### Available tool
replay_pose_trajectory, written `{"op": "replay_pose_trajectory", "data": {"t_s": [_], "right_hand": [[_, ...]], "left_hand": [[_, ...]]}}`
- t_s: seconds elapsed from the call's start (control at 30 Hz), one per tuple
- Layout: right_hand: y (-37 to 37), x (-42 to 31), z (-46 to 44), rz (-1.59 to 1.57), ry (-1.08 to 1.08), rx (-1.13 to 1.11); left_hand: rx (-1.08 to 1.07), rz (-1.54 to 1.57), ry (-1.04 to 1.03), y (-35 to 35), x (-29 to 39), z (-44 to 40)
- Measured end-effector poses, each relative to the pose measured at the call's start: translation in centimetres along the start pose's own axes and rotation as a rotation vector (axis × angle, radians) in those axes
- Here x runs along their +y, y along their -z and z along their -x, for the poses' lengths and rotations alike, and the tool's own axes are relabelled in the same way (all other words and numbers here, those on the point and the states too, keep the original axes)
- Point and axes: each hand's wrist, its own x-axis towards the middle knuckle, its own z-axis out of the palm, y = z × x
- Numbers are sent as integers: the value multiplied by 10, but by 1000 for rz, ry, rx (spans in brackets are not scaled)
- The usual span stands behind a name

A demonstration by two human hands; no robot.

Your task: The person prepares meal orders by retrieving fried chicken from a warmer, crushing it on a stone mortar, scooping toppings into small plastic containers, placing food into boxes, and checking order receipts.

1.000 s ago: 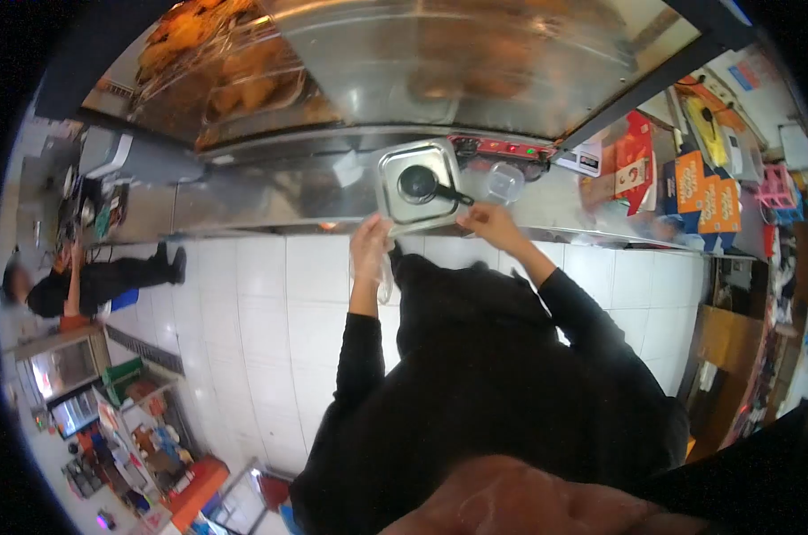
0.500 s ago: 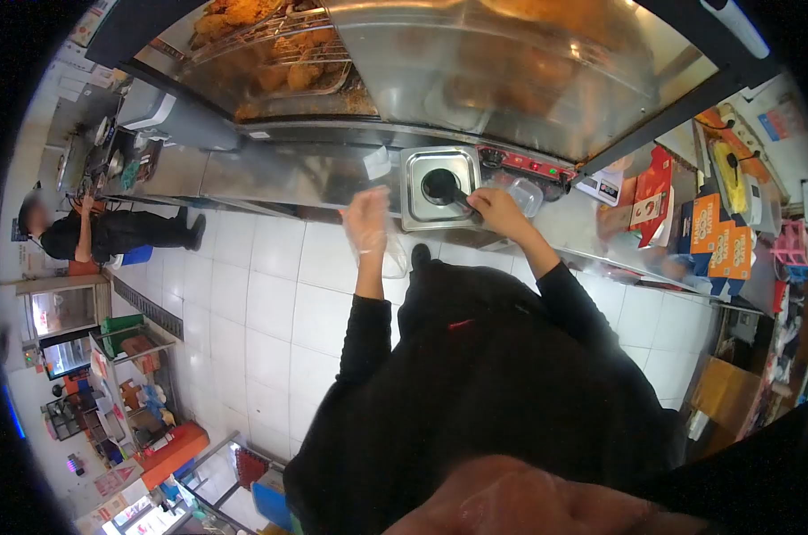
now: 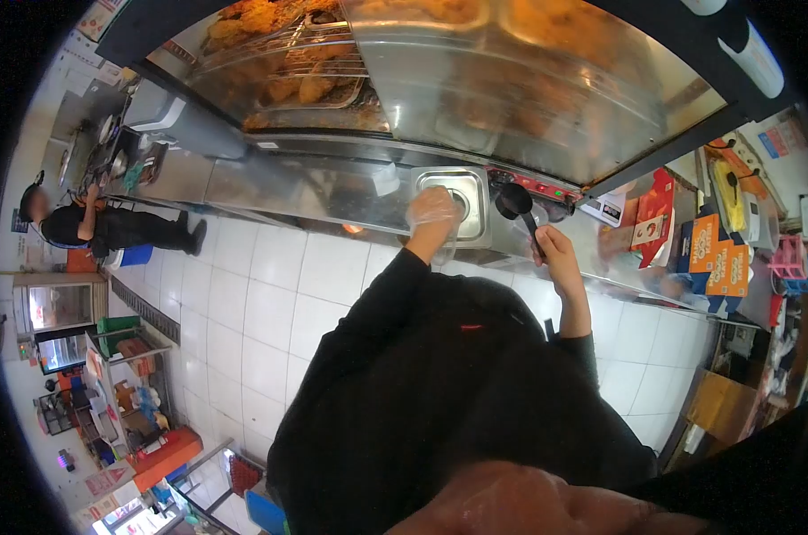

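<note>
In my right hand (image 3: 555,242) is the handle of a black scoop (image 3: 513,201), held above the counter with its round cup pointing away from me. My left hand (image 3: 432,212), in clear thin plastic, is over the left part of a square steel container (image 3: 480,234). Its fingers look curled, and they hide whatever is in them. Loose clear plastic (image 3: 445,250) hangs by the wrist. Part of a round opening shows in the container beside my left fingers. The depth of my fingers in it cannot be made out.
Fried food (image 3: 315,87) sits on racks behind glass above the steel counter (image 3: 297,192). A white paper (image 3: 386,179), a red control panel (image 3: 546,189), a scale (image 3: 602,209) and printed boxes (image 3: 717,254) line the counter. Another person (image 3: 127,232) stands far left.
My right hand has lifted the black scoop out of the container and carried it right. My left hand has moved right, from beside the container to over it.
</note>
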Motion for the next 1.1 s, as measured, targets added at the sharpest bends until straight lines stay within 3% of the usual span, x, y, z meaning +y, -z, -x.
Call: {"op": "replay_pose_trajectory", "data": {"t_s": [0.27, 0.5, 0.67, 0.77, 0.87, 0.9, 1.0, 1.1], "right_hand": [[-3, 2, 0, 30, -7, -12], [-11, -13, -7, 57, 10, -14], [-29, -30, -5, 25, -51, -21], [-33, -15, -16, 43, -41, -57], [-36, 12, -41, 227, 4, -74], [-41, 10, -48, 399, 85, -57], [-73, -2, -69, 891, 270, -6], [-98, -4, -85, 1356, 389, 19]], "left_hand": [[42, 28, -26, -10, -7, -9], [58, -62, 10, 50, -36, -1], [-11, -122, 49, 57, -142, -51], [40, -203, 55, 81, -163, -60], [98, -385, -107, 54, -213, -99], [62, -383, -24, 52, -215, -105], [117, -442, -64, 1, -276, -156], [123, -407, 15, 17, -256, -134]]}}
